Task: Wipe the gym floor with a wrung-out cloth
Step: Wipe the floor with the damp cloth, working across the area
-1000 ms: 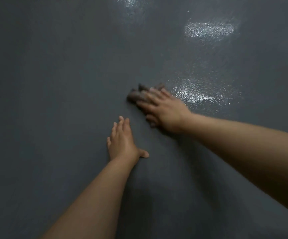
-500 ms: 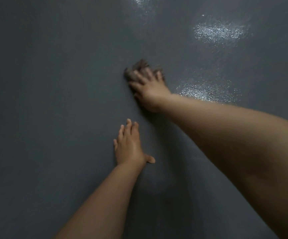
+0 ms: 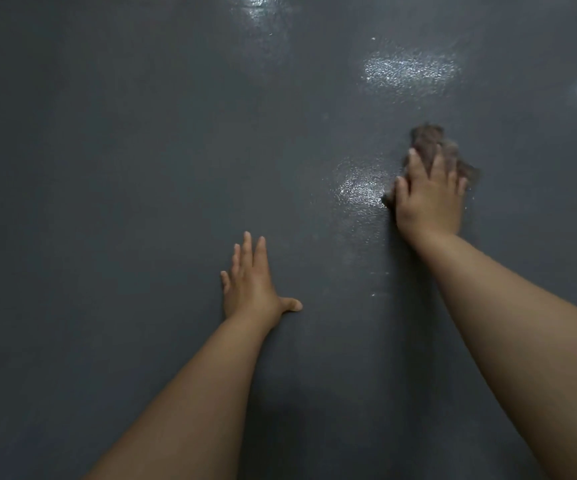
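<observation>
Grey floor [image 3: 114,202]: we see wet sheen beside the cloth.
Cloth [image 3: 429,138]: brownish, bunched under our right hand [image 3: 429,199], fingers spread flat, pressing.
Left hand [image 3: 250,282]: flat, fingers straight, bracing.
Advice: keep even pressure and overlap strokes; the cloth's edges look blurred, perhaps folded.

open floor [image 3: 107,202] all round both hands.

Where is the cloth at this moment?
In the head view, the cloth lies on the floor at upper right, under the right hand, beside a shiny patch.
</observation>
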`<act>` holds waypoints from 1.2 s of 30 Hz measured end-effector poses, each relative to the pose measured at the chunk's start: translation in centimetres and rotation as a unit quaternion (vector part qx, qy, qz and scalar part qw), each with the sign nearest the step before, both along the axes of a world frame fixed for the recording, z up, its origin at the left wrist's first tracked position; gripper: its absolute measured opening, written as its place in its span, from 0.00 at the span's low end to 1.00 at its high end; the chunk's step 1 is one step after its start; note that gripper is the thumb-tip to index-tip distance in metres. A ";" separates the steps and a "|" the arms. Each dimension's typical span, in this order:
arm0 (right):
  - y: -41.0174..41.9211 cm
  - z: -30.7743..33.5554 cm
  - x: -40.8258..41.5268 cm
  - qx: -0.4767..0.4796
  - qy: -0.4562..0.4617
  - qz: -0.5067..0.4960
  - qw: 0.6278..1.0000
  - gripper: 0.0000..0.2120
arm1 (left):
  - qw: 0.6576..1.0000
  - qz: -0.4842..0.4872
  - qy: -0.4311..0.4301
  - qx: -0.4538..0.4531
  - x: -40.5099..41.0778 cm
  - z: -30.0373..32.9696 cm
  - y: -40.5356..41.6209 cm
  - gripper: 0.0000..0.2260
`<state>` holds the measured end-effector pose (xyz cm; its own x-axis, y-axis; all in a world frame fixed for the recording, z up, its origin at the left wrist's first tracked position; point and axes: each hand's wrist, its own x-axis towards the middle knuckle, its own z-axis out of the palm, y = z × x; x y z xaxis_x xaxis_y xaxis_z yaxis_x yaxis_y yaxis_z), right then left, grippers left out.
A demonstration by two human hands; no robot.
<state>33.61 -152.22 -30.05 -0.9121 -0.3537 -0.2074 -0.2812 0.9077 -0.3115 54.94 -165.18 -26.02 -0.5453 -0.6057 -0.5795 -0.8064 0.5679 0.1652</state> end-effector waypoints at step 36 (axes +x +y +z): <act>-3.0 4.0 13.1 -0.076 -0.201 0.262 0.941 0.13 | 0.919 0.268 0.282 0.072 3.5 1.9 0.6 0.20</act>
<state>46.69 -155.22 -26.03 -0.4637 -0.7859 -0.4091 -0.5098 0.6143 -0.6022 58.49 -164.57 -24.08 -0.4298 -0.8138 -0.3911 -0.7268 0.0548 0.6846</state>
